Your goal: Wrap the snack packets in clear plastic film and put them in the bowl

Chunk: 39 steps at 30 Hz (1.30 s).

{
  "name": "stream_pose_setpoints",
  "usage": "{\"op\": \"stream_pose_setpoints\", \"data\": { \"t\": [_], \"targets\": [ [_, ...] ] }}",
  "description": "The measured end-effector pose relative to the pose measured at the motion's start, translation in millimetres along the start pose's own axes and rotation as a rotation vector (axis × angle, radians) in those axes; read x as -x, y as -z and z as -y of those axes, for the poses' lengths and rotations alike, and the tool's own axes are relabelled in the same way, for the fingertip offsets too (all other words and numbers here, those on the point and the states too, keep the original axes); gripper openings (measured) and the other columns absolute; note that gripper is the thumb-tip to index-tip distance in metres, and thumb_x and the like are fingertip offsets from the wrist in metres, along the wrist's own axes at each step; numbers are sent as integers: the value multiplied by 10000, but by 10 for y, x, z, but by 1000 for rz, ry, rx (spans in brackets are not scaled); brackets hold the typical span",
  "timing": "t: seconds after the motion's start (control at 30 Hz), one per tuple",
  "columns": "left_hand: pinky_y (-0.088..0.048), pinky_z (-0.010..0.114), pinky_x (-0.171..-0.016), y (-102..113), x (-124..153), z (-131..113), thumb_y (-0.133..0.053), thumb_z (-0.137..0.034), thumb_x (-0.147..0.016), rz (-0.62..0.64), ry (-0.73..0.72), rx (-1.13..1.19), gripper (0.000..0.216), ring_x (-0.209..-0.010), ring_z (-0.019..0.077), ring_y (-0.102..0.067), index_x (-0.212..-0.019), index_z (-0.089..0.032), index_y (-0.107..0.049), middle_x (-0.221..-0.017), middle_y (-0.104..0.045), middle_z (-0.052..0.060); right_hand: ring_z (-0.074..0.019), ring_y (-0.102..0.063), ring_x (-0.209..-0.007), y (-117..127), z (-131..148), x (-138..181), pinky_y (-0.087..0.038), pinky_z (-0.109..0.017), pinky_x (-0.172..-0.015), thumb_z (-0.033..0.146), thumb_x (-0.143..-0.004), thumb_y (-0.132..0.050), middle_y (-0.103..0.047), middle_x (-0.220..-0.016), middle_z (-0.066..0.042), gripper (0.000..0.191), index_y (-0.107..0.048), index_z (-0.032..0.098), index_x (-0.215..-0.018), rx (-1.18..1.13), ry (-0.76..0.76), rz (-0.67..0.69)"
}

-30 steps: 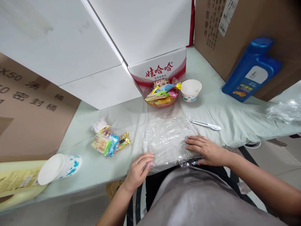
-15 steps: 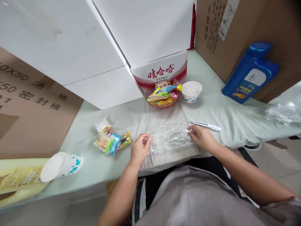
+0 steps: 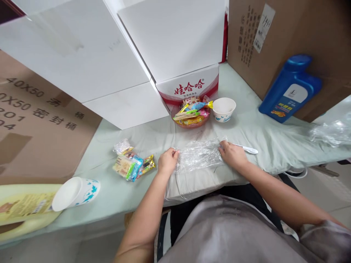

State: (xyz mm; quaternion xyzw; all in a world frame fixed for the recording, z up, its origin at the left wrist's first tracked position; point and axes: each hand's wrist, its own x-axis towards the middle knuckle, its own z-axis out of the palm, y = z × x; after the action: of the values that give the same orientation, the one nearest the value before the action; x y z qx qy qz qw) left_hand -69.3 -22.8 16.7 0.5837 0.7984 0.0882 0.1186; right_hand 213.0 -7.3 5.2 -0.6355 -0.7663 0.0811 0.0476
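A folded sheet of clear plastic film [image 3: 199,155] lies on the pale green cloth [image 3: 263,131] in front of me. My left hand [image 3: 168,162] is closed in a pinch on the film's left edge. At the film's right edge my right hand [image 3: 232,155] has its fingers closed on the plastic. Just right of that hand lies a white utility knife [image 3: 248,148]. A pile of small snack packets [image 3: 131,164] sits left of my left hand.
An orange dish of wrapped sweets [image 3: 191,114] and a white bowl [image 3: 223,108] stand behind the film. White boxes [image 3: 170,44] and cardboard cartons [image 3: 296,33] ring the table. A blue bottle [image 3: 290,90] leans at right, crumpled plastic [image 3: 331,132] beyond it. A tipped cup [image 3: 75,193] and yellow jug [image 3: 22,212] lie at left.
Both hands moved away from the near table edge, folding the film's near part over. The film now covers a smaller strip farther from me, and my hands grip its two ends.
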Motion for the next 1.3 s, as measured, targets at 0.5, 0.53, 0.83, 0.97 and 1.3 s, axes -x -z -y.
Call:
{"op": "stream_pose_setpoints", "data": {
  "t": [0.5, 0.53, 0.83, 0.97, 1.3],
  "targets": [
    [-338, 488, -1092, -305, 481, -258, -529, -405, -922, -83, -891, -88, 419, -1327, 297, -431, -1308, -242, -551, -1361, -552, 105, -266, -674, -911, 67, -24, -70, -440, -315, -709, 331, -970, -416, -704, -1016, -130, 303, -519, 138, -1180, 23, -30, 60],
    [-271, 532, -1133, -356, 500, -264, -534, -437, -917, -28, -883, -122, 506, -1405, 314, -327, -1387, -258, -478, -1465, -460, 99, -270, -672, -906, 82, -84, -93, -444, -321, -714, 341, -964, -430, -704, -1004, -129, 312, -524, 139, -1183, 18, -52, 44],
    [-151, 583, -1176, -394, 501, -238, -536, -487, -909, 77, -817, -155, 621, -1479, 311, -167, -1468, -274, -370, -1573, -302, 92, -320, -455, -1278, 31, -282, 39, -330, -489, -1059, 429, -942, -478, -563, -1333, -173, 459, -563, 140, -1289, -48, 382, -309],
    [-208, 594, -1157, -345, 476, -213, -599, -482, -870, 75, -782, -138, 686, -1469, 337, -190, -1473, -261, -358, -1576, -282, 118, -345, -267, -1428, -175, -158, 163, -216, -574, -1125, 623, -889, -484, -381, -1522, -158, 719, -418, 177, -1449, -14, 594, -81],
    [-484, 418, -1019, -36, 611, 473, -591, -236, -869, -115, -882, 10, 205, -1181, 249, -578, -1061, -197, -652, -1147, -661, 94, -282, -511, -1263, -16, -598, 381, -438, -469, -1040, 395, -925, -551, -602, -1306, -143, 383, -635, 168, -1222, -208, 651, -118]
  ]
}}
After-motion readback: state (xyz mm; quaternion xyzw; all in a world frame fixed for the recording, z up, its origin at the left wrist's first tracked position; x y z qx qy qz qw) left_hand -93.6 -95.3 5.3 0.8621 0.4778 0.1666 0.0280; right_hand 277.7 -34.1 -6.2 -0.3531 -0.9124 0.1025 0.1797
